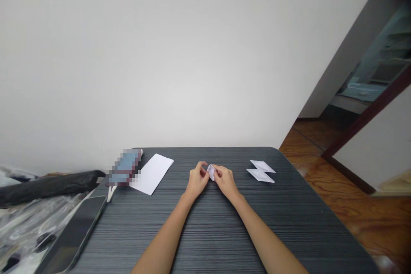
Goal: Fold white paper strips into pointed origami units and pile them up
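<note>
White paper piece (211, 172), small and creased, pinched between my left hand (197, 182) and right hand (225, 181), over dark counter (208, 231).

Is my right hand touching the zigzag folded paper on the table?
Apart. The head view shows bare table between the right hand and the zigzag paper; it and the left hand pinch a small paper.

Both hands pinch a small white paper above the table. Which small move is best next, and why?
Probably press the fold flat against the table: the small paper is pinched between left hand and right hand, looking rounded, unlike the flat folded piece nearby.
</note>
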